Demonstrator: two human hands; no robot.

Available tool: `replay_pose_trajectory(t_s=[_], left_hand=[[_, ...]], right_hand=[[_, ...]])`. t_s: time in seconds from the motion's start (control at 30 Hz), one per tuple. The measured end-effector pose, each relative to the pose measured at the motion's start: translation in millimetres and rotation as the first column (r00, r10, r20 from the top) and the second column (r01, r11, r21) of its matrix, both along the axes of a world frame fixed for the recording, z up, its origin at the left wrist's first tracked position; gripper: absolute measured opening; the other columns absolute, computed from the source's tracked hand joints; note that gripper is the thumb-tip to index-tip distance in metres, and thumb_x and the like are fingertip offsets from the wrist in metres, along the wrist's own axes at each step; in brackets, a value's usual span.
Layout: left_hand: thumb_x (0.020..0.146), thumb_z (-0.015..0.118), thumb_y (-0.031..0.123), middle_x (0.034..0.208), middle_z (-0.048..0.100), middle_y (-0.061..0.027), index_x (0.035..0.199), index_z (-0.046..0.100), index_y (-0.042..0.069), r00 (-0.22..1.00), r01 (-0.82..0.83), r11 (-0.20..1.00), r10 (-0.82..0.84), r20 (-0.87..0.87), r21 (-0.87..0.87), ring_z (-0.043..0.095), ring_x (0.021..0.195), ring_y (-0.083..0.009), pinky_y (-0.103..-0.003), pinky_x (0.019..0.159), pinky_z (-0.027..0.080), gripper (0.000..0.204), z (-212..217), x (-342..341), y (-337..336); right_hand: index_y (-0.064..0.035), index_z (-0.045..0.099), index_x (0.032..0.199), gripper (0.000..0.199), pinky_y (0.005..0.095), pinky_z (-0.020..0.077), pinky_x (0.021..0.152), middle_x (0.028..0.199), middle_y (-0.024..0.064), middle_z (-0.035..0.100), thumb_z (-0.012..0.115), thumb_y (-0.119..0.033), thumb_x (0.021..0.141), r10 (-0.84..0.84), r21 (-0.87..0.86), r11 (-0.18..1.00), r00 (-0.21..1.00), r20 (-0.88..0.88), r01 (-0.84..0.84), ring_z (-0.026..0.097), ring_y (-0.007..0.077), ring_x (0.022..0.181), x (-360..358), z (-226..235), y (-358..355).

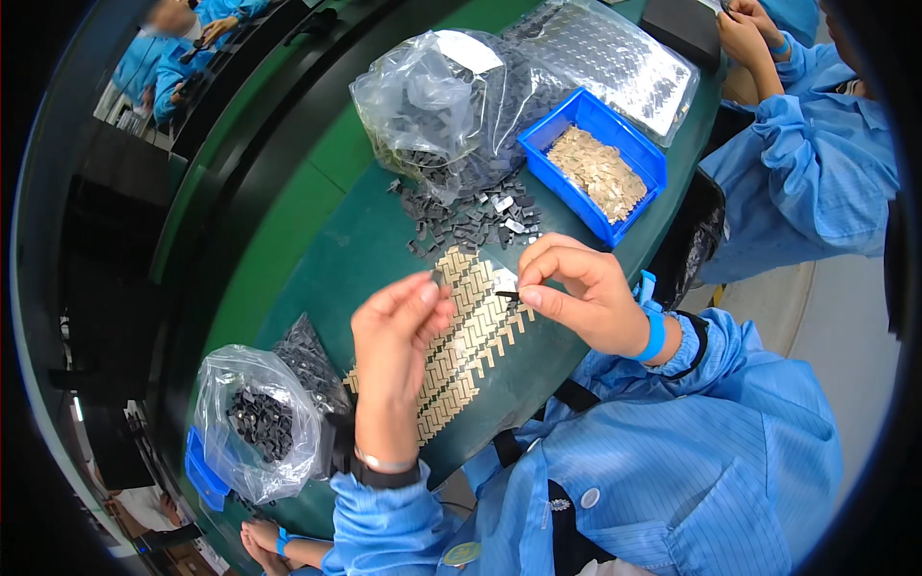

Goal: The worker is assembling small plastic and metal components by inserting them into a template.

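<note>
over gold mat (449,392), hands held apart: 1 dark piece (437,277) pinched by left hand (392,322), 1 black strip (507,295) by right hand (588,296), its long axis pointed left, toward dark piece.

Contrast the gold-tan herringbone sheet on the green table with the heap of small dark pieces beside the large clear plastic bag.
The gold-tan herringbone sheet follows a regular pattern; the heap of small dark pieces is jumbled. The sheet is mostly gold-tan with dark lines, the heap mostly dark with a few pale pieces. The sheet reaches lower in the picture than the heap. Both rest on the green table.
</note>
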State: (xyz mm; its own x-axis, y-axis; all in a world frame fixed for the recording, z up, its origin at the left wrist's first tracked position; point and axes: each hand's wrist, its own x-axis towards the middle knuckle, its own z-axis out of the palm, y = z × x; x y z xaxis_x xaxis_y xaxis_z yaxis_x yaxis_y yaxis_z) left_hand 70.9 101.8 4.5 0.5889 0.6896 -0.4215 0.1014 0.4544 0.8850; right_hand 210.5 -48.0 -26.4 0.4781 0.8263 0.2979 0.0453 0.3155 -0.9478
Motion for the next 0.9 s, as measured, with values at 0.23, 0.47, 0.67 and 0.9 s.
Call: replay_pose_trajectory(t_s=[0.23, 0.47, 0.67, 0.9], left_hand=[[0.082, 0.057, -0.002, 0.089, 0.064, -0.0214, 0.101, 0.06, -0.003, 0.937, 0.095, 0.903, 0.062, 0.344, -0.42, 0.064, 0.07, -0.022, -0.027, 0.06, 0.054, 0.02, 10, -51, -57], [0.083, 0.056, 0.001, 0.088, 0.064, -0.0196, 0.104, 0.06, -0.002, 0.925, 0.089, 0.896, 0.088, 0.369, -0.436, 0.064, 0.07, -0.0218, -0.028, 0.059, 0.054, 0.021, 14, -63, -78], [0.085, 0.056, 0.004, 0.1, 0.062, -0.0164, 0.114, 0.054, -0.003, 0.915, -0.027, 0.917, 0.183, 0.36, -0.398, 0.062, 0.081, -0.0199, -0.028, 0.067, 0.05, 0.031, 27, -50, -91], [0.085, 0.057, 0.002, 0.105, 0.061, -0.0181, 0.116, 0.053, -0.003, 0.941, -0.118, 0.99, 0.136, 0.311, -0.077, 0.062, 0.082, -0.0193, -0.029, 0.07, 0.051, 0.033, 17, -56, -100]], right_hand=[[0.0015, 0.055, 0.108, 0.038, 0.0368, 0.0449, 0.084, 0.106, 0.0175, 0.059, 0.071, -0.007, 0.075, 0.168, 0.178, 0.964, 0.971, 0.169, -0.197, 0.058, 0.029, 0.096, -18, 12, 7], [0.0016, 0.056, 0.109, 0.041, 0.0351, 0.0477, 0.076, 0.091, 0.0116, 0.065, 0.072, -0.004, 0.072, 0.279, 0.168, 0.939, 0.95, 0.137, -0.3, 0.059, 0.0256, 0.088, -28, 13, 6], [-0.0024, 0.058, 0.107, 0.04, 0.0322, 0.047, 0.073, 0.085, 0.0068, 0.064, 0.074, -0.006, 0.071, 0.202, 0.19, 0.952, 0.96, 0.195, -0.239, 0.058, 0.0222, 0.084, -31, 14, 5], [-0.0043, 0.06, 0.104, 0.033, 0.0325, 0.047, 0.073, 0.088, 0.0063, 0.063, 0.07, -0.009, 0.073, 0.013, 0.19, 0.974, 0.87, 0.492, -0.122, 0.058, 0.0258, 0.084, -34, 14, 4]])
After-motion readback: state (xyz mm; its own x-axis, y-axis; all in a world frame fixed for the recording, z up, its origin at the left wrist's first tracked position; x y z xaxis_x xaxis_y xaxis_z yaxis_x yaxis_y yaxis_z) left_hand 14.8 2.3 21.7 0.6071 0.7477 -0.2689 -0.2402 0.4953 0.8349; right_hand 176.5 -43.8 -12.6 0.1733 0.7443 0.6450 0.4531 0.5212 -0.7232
